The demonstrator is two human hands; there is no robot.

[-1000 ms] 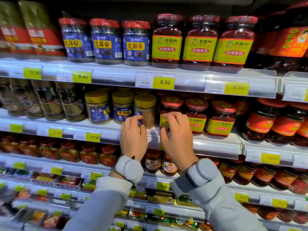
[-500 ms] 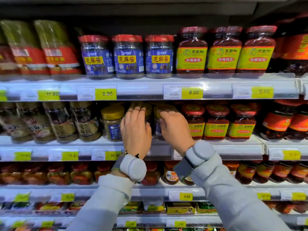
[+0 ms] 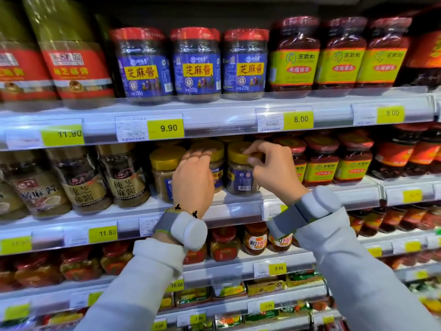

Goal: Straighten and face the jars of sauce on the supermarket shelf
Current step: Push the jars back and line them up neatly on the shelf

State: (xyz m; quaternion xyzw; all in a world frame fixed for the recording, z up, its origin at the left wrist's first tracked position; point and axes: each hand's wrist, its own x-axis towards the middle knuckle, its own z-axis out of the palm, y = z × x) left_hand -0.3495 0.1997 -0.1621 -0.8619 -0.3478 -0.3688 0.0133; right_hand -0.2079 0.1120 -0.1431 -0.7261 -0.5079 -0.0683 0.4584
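Yellow-lidded glass sauce jars [image 3: 241,170] stand on the middle shelf [image 3: 238,209]. My right hand [image 3: 272,168] pinches the rightmost jar's lid, wrist cocked. My left hand [image 3: 193,180] reaches up, fingers over the middle jar [image 3: 216,163]; its grip is hidden.

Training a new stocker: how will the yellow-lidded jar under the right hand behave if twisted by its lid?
The yellow-lidded jar looks filled, so probably heavy enough to stay upright. Its round base should swivel easily. The right hand grips only the lid, which might loosen.
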